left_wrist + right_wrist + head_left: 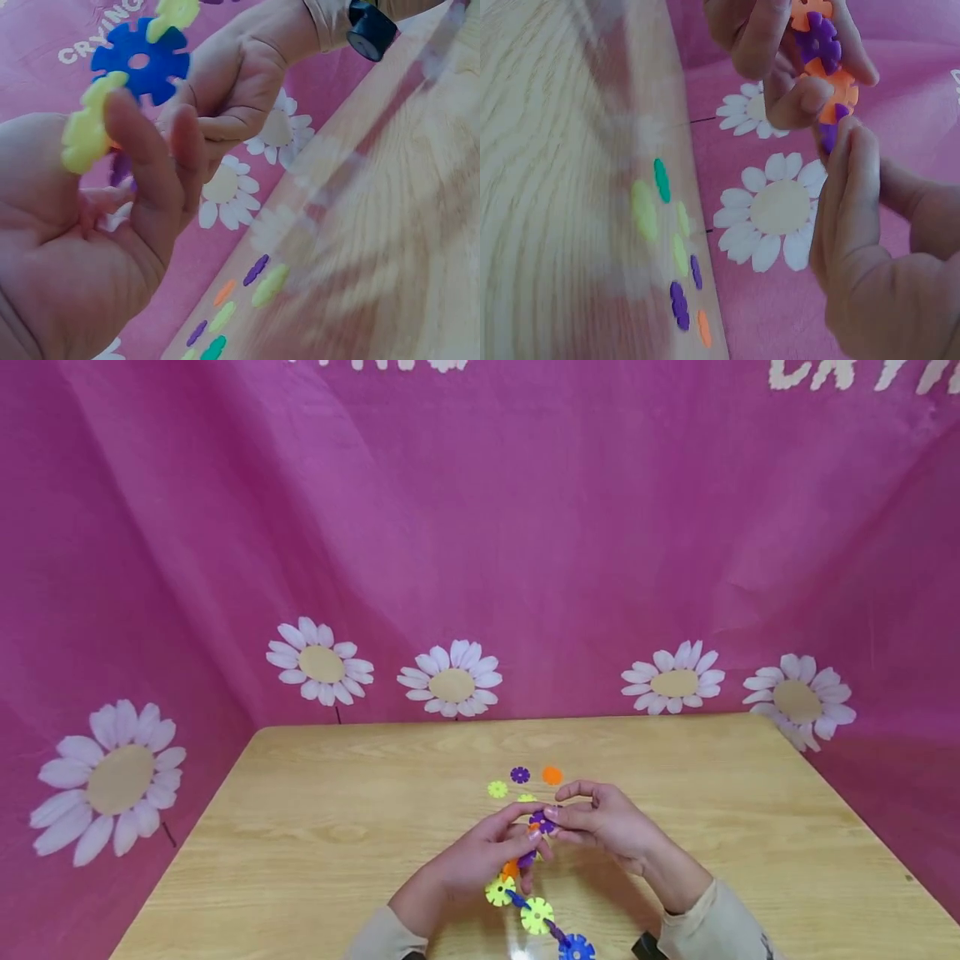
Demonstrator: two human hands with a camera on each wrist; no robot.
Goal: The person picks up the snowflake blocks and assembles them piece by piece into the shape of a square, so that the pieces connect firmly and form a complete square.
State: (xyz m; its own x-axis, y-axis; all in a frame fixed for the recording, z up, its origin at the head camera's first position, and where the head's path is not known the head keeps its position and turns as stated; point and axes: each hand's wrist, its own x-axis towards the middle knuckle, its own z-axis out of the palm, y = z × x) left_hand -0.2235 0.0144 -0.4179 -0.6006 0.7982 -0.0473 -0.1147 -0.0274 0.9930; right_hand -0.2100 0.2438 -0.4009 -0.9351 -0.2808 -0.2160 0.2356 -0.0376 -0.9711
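Note:
A chain of slotted plastic discs, linked edge to edge, hangs from my left hand [480,853]. Its lower part shows a yellow disc [537,903] and a blue disc [577,942] near the bottom of the head view. My left fingers and thumb grip the upper links, among them an orange disc [846,88] and a purple disc [817,46] in the right wrist view. With thumb and fingertips, my right hand [618,827] pinches the purple end disc [538,820], pressed up against the orange one. Fingers partly hide that joint.
Loose discs lie on the wooden table [337,827] beyond my hands: purple [521,768], orange [552,775], yellow [497,783] and others, including a green disc [661,180]. A pink curtain [555,543] with printed daisies stands behind the table's far edge.

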